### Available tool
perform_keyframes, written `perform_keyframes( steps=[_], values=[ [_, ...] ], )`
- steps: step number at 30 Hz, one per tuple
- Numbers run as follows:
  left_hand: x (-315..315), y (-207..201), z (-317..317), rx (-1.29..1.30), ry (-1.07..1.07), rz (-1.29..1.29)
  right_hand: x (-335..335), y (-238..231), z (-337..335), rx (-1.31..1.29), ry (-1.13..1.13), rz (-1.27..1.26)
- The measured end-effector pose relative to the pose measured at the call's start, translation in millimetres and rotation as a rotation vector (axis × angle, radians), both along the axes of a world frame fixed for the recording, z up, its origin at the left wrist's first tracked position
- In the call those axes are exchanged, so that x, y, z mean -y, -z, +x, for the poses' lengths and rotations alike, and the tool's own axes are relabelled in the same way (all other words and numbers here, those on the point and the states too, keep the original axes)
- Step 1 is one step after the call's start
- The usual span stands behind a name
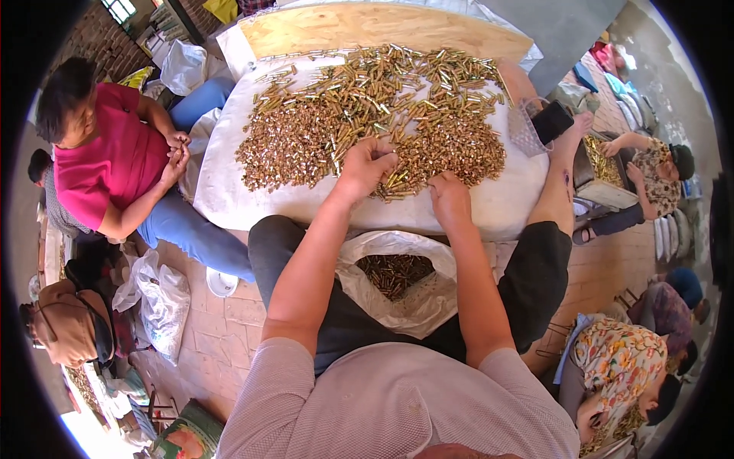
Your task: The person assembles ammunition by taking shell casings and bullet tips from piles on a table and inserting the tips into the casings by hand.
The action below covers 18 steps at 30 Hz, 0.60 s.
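Note:
On a white-covered table (222,183) in front of me lies a wide heap of brass-coloured metal pieces. Its far part holds longer rod-like pieces (359,96); the near left part is a mound of small, short pieces (287,149). My left hand (365,166) is at the heap's near middle, thumb and fingers curled together. To its right, my right hand (451,200) is closed at the heap's near edge, fingertips pinched. Whatever either hand holds is too small or hidden to make out. Between my legs an open white sack (436,310) contains similar rod-like pieces (394,275).
A wooden board (382,27) stands along the table's far edge. A translucent plastic basket (526,131) and a black phone-like object (552,122) are at the right edge. A person in pink (115,153) sits left; others work at right. A plastic bag (160,302) lies on the floor.

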<state>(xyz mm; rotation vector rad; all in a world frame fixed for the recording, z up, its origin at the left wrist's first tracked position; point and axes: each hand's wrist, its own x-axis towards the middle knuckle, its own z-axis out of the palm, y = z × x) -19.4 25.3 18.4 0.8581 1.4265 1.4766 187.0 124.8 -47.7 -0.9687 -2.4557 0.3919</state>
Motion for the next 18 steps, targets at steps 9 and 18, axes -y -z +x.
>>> perform_keyframes(
  steps=[9,18],
  values=[
    [5.8,-7.7,13.4,0.309,0.017,0.02,12.9,-2.0,-0.7,-0.526,-0.014,-0.531],
    [6.9,0.5,24.1,0.437,0.096,0.046,32.0,-33.5,-3.7,-1.016,-0.133,-1.311]
  ],
)
